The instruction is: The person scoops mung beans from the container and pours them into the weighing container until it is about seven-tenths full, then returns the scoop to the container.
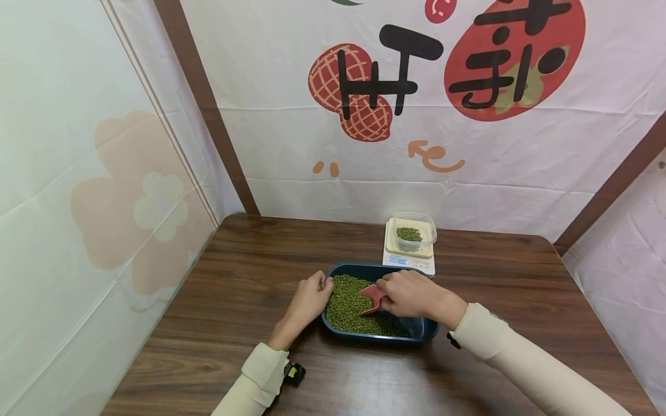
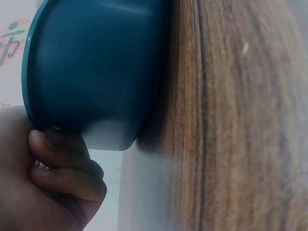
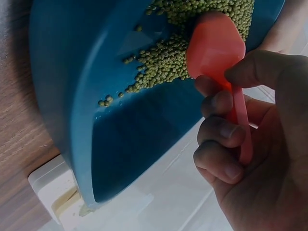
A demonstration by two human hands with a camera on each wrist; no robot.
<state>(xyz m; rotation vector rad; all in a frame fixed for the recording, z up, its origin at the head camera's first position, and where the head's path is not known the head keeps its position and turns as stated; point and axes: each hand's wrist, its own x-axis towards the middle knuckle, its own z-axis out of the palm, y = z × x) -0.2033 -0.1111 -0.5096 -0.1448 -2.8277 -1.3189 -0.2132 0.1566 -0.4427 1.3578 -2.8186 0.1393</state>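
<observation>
A dark blue plastic basin (image 1: 380,338) on the table holds a bed of green mung beans (image 1: 346,309), heaped toward its left; part of the bottom at the right shows bare. My left hand (image 1: 312,296) grips the basin's left end, fingers curled at the rim, as the left wrist view shows against the outer wall (image 2: 96,67). In my right hand (image 1: 413,293) is a pink-red scoop (image 3: 214,48); fingers and thumb wrap its short handle. The scoop's bowl is tipped down into the beans, and its inside is hidden in the right wrist view.
Behind the basin stands a white kitchen scale (image 1: 408,265) with a lit display. On it sits a clear plastic tub (image 1: 429,231) with a small heap of green beans (image 1: 409,234). The wooden table (image 1: 250,289) meets a printed cloth wall (image 1: 291,196) at the back.
</observation>
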